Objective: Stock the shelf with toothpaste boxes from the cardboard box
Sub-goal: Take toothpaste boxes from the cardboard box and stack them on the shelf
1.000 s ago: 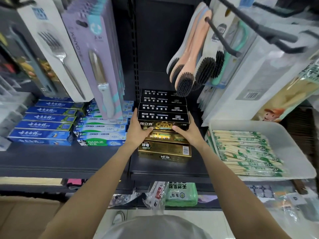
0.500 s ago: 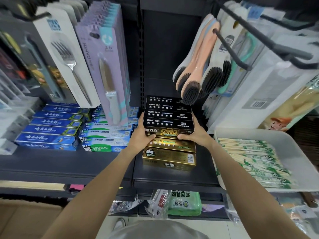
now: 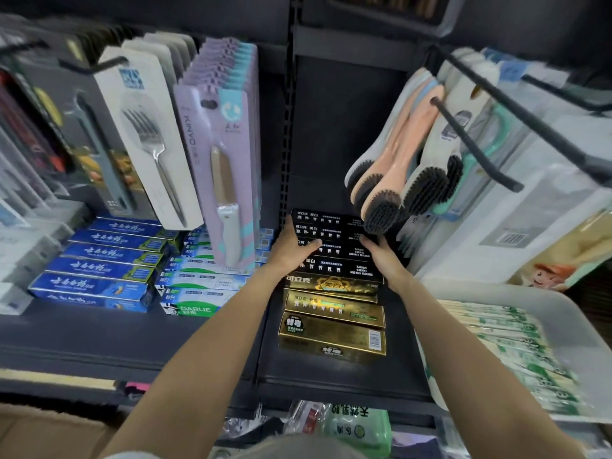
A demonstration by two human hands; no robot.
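A row of black toothpaste boxes (image 3: 341, 251) lies on the dark shelf (image 3: 331, 382), running back toward the rear panel. In front of it lie gold toothpaste boxes (image 3: 331, 336). My left hand (image 3: 291, 250) presses against the left ends of the black boxes, fingers straight along the side and thumb laid over a box top. My right hand (image 3: 381, 256) presses flat against their right ends. A corner of the cardboard box (image 3: 39, 432) shows at the bottom left.
Blue toothpaste boxes (image 3: 99, 260) and green-white Darlie boxes (image 3: 198, 293) fill the shelf to the left. Carded forks (image 3: 149, 144) and knives (image 3: 222, 167) hang above them. Brushes (image 3: 397, 180) on hooks hang just above my right hand. A white tray (image 3: 563, 303) of packets stands on the right.
Both hands have slid from the front black box farther back along the sides of the black row. The view has tilted upward.
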